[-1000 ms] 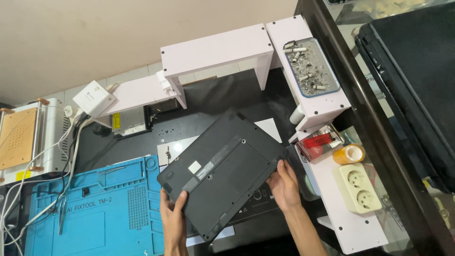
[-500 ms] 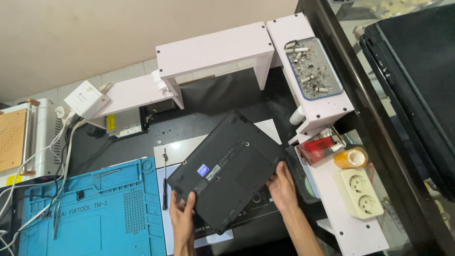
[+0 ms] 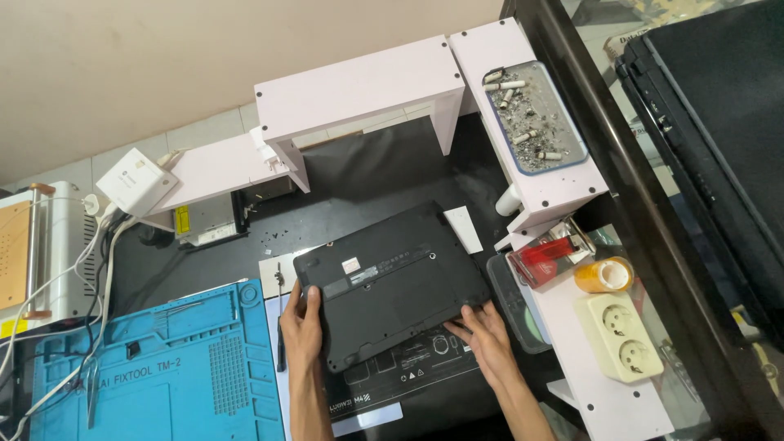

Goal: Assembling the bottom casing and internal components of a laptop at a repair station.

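Nearest the person, both hands were on a black laptop (image 3: 390, 284) that lay bottom-up near the front edge of the dark desk (image 3: 359, 175). The left hand (image 3: 300, 328) was clamped on the laptop's left edge, thumb over the top and fingers tucked beneath. The right hand (image 3: 488, 336) lay flat with its fingers spread against the near right corner, pressing rather than closed on it. Under the laptop a black mat with white markings (image 3: 408, 371) showed toward the front edge. A blue work mat (image 3: 155, 367) covered the desk's front left corner, and a thin screwdriver (image 3: 279, 327) lay just beside the left hand. Along the right edge stood a cream double socket (image 3: 622, 336), a yellow tape roll (image 3: 606, 274) and a red lighter (image 3: 545, 253). Farther back, a white shelf (image 3: 359, 86) spanned the rear edge, carrying a tray of cigarette ends (image 3: 532, 118) at its right end.
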